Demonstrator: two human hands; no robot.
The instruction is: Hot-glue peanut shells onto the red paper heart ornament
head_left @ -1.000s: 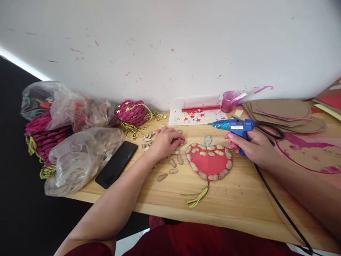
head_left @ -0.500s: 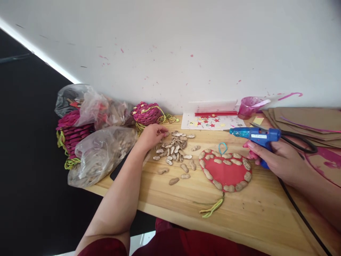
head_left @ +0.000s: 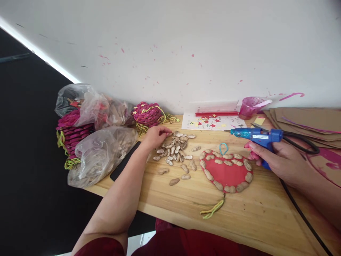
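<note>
My left hand [head_left: 157, 137] is at the upper left edge of a pile of peanut shells [head_left: 177, 147], its fingers pinched together on what looks like a peanut shell [head_left: 168, 134]. My right hand [head_left: 277, 160] is wrapped round the handle of a blue glue gun [head_left: 255, 136], whose nozzle points left above the table. Between the hands lies a red heart [head_left: 226, 173] with peanut shells along its border and a partial second row near the top. A blue loop [head_left: 223, 148] tops it, and a yellow-green tassel [head_left: 213, 209] hangs at its lower tip.
Plastic bags [head_left: 101, 153] and magenta braided pieces [head_left: 146, 113] stand at the left, beside a black flat object [head_left: 124, 161]. Behind the heart are white paper with stars [head_left: 186, 123] and a pink cup [head_left: 249, 108]. Brown cardboard [head_left: 309, 119] lies right; a black cord [head_left: 301, 211] trails down.
My left hand has shifted slightly right, and its fingers have closed at the edge of the shell pile. The glue gun stays in my right hand, nearly unmoved.
</note>
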